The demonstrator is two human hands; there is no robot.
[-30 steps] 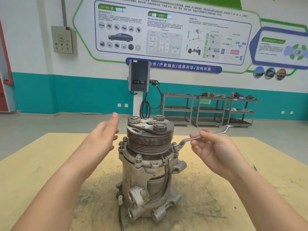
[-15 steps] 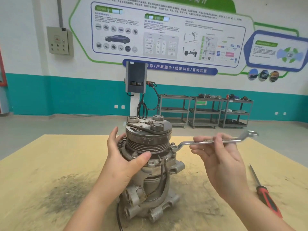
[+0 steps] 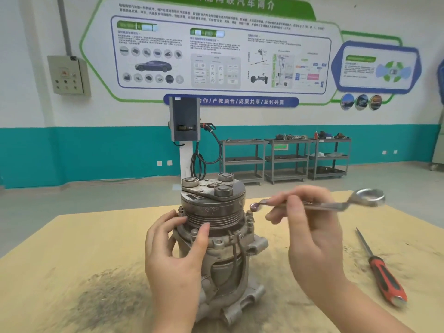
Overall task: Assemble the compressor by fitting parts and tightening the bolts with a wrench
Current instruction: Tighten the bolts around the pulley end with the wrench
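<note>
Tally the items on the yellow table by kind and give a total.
Compressor: 1
Ring wrench, held above the table in the right hand: 1
Red-handled screwdriver: 1
Total: 3
The left hand grips the compressor.

A dirty grey metal compressor [image 3: 216, 236] with a grooved dark pulley stands upright in the middle. A shiny silver ring wrench [image 3: 319, 204] is up in the air, lying flat, just right of it.
</note>
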